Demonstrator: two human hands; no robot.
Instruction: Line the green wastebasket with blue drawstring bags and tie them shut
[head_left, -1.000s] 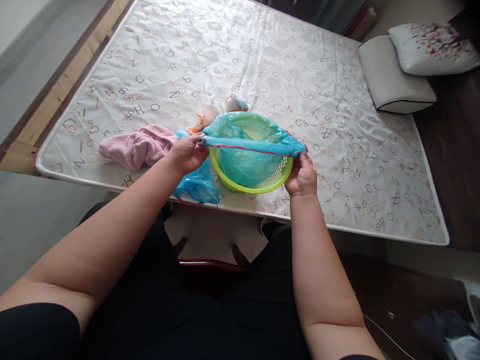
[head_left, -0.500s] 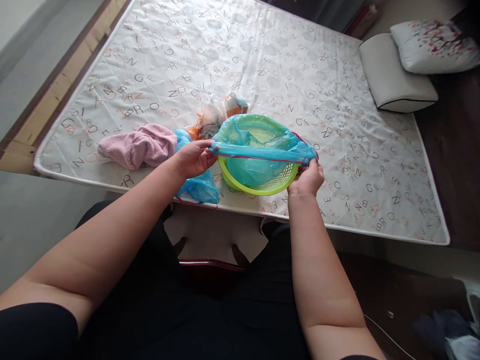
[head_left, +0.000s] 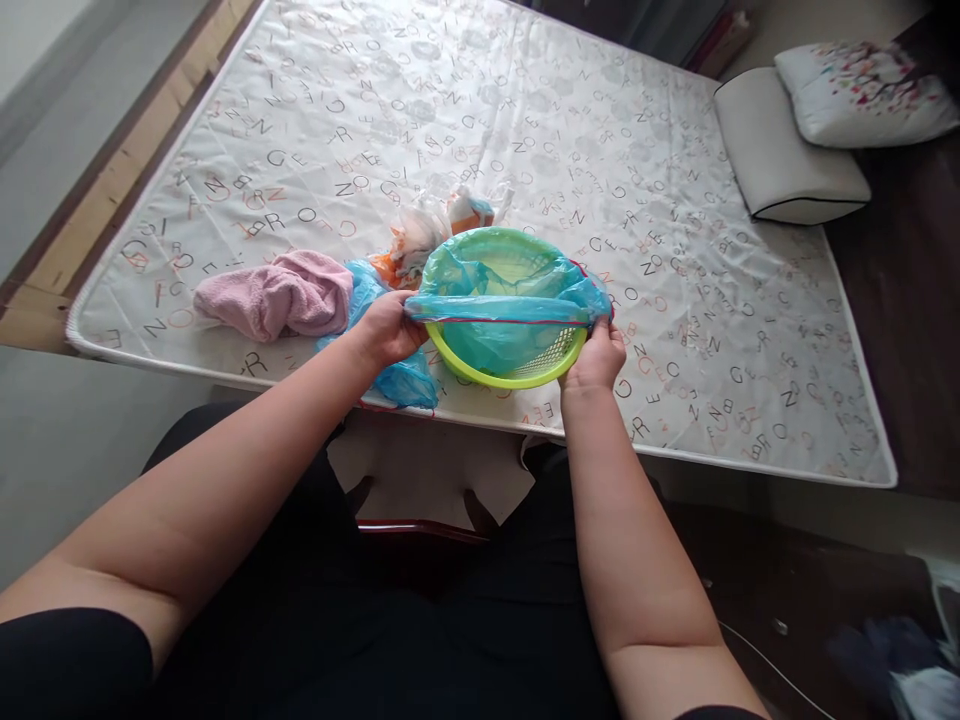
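Observation:
A blue plastic bag with a red drawstring edge is stretched across a yellow-green plastic basket. Part of the bag lies inside the basket, and its near edge spans the opening. My left hand is closed on the bag's edge at the basket's left side. At the right side, my right hand pinches the other end of that edge, close against the rim. Some of the fingertips are hidden by the plastic and the basket.
Left of the basket lie another crumpled blue plastic bag and a pink towel. Behind it are clear-wrapped bundles. All rest on a letter-patterned mattress. A pillow and a floral cushion sit far right.
My right hand has moved left and the left hand slightly left and down, bringing the bag's near edge lower over the basket's rim. Both hands keep their hold.

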